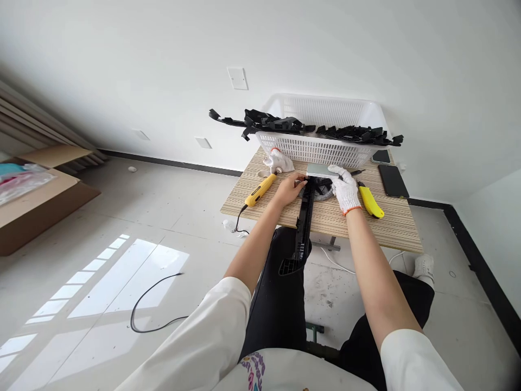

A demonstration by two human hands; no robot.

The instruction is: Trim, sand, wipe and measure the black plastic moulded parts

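My bare left hand (290,188) has its fingers closed on the upper end of a long black plastic part (304,225), whose lower end hangs past the table edge over my leg. My right hand (345,187), in a white knit glove with an orange cuff, grips the right end of a flat grey rectangular block (321,170). This block lies across the part's upper end, close to my left fingertips. A grey cloth-like pad (323,195) shows partly beneath. Left of my hands lies a yellow corded tool (261,190); right of them, a yellow-handled cutter (370,201).
A white plastic basket (309,146) stands at the back of the wooden table (391,233), with several black plastic parts (280,122) across its rim. A loose glove (279,161) and a black phone (393,181) lie nearby. A cable (136,304) and cardboard box (44,198) are on the floor.
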